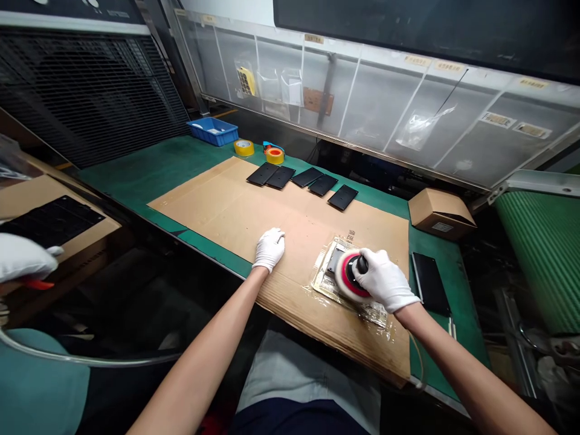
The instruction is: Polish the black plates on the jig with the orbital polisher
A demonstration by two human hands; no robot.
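My right hand, in a white glove, is wrapped round the black knob of a round polisher with a red band and a pale fluffy pad. The pad lies over a flat metal-coloured plate, hiding part of it. Clear tape surrounds that plate on the cardboard sheet. Near the sheet's front edge rests my left hand, also gloved, with its fingers curled in and nothing visible in them. Several thin black plates lie along the back of the cardboard.
A blue bin, a yellow tape roll and a tape dispenser stand at the back left. On the right are a cardboard box and a black panel. A co-worker's gloved hand shows at far left beside a hose.
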